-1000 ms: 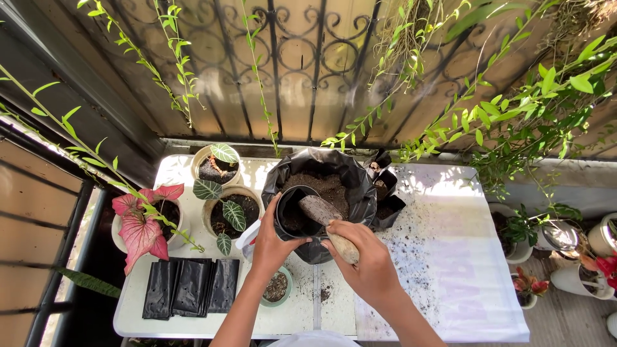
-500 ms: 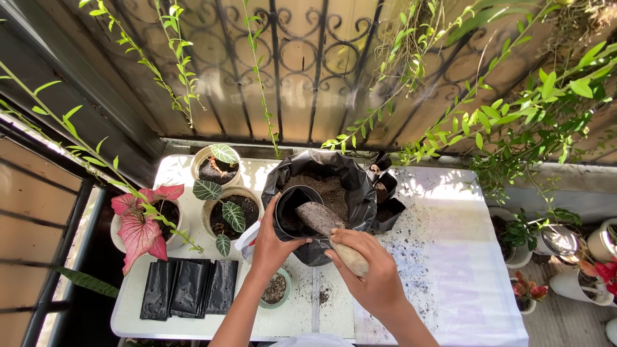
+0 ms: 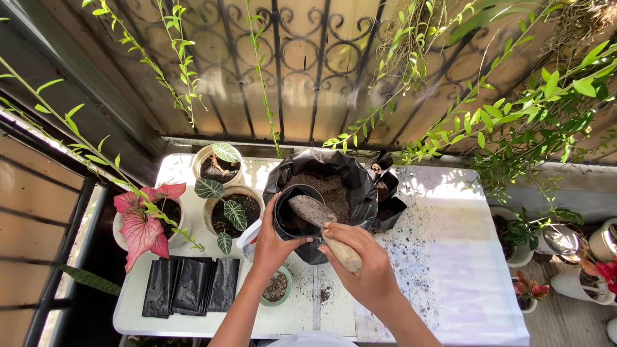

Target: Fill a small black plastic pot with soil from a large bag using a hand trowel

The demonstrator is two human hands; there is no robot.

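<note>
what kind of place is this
Likely a home balcony used for potting plants: an iron railing, potted plants on a white table, and an open soil bag.

Trowel (image 3: 319, 222): a wooden handle, pale and smooth, is gripped by the right hand (image 3: 360, 266); its blade is dulled by a matt crust of soil.
Small bag (image 3: 297, 212): thin black plastic, slightly glossy, is held at the rim by the left hand (image 3: 273, 241).
Big bag (image 3: 334, 177): creased, shiny black plastic is seen just beyond both hands; crumbly matt soil is held in it.
Flat bags (image 3: 193, 292): glossy black plastic, left of the left hand.
Table (image 3: 193, 321): a smooth white surface, gritty with soil by the right hand.
Railing (image 3: 276, 64): dark matt metal, well beyond the hands.
</note>
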